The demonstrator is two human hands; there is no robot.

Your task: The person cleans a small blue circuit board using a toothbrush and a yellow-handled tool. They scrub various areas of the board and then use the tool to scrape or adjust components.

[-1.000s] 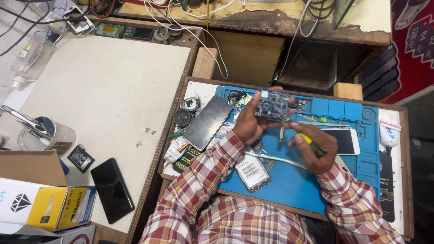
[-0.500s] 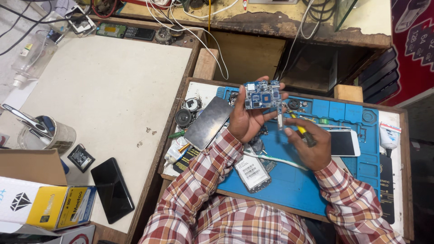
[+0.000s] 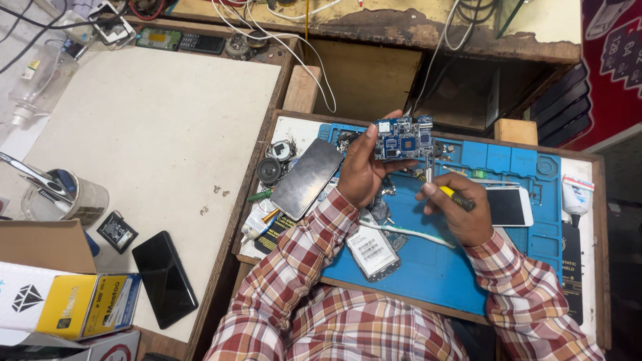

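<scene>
1. The left hand (image 3: 361, 175) is holding a small blue circuit board (image 3: 400, 139) up in the air above the far edge of the blue work mat (image 3: 428, 267), fingers wrapped narrowly around the board's left side and underside. The grip is covering only one side, so a push from the tool could be tilting or twisting the board out of the fingers.

2. The right hand (image 3: 461, 210) is closing its fingers around a yellow-handled screwdriver (image 3: 445, 190), whose metal tip is reaching up to the board's lower right corner. A slip of that tip could be scratching the tiny parts or the metal shields on the board's face.

3. If the board is dropping, it is likely landing among the loose bits lying on the mat just below, or on the white phone (image 3: 507, 206) lying face up beside the right hand.

4. A small screw coming loose at that height could be bouncing off the mat and getting lost; I cannot tell whether any screw is on the tip now.

5. The board is looking roughly rectangular, blue, crowded with silver square shields and dark chips, with small connectors along its edges. It is facing the camera, held nearly level, and no wires are visibly hanging from it.

6. A grey phone back (image 3: 306, 179) and a battery (image 3: 372, 251) are lying near the left forearm.
</scene>
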